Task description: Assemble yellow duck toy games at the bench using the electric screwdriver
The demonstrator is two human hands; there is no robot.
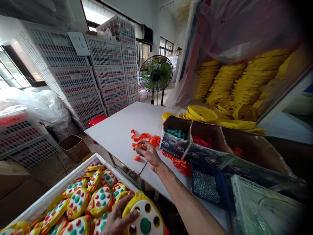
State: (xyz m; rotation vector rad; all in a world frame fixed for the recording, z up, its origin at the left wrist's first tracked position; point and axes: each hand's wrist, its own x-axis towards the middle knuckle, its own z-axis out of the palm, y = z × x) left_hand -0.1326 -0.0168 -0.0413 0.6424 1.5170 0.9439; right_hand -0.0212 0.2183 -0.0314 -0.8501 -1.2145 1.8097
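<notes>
My left hand point(117, 220) grips a yellow toy shell point(144, 215) with round holes and one green button, low in the view beside the crate. My right hand point(146, 151) reaches out over the white table point(117, 130). Its fingers are pinched together on small orange plastic pieces point(146, 138) from a scattered pile. One orange piece point(137, 158) lies apart, just below the hand.
A white crate point(61, 186) holds several finished yellow toys with coloured buttons. A divided cardboard box point(188, 130) holds teal and red pieces; a blue tray of screws point(206, 186) lies nearer. Yellow shells point(227, 85) are stacked right, crates and a fan point(156, 73) behind.
</notes>
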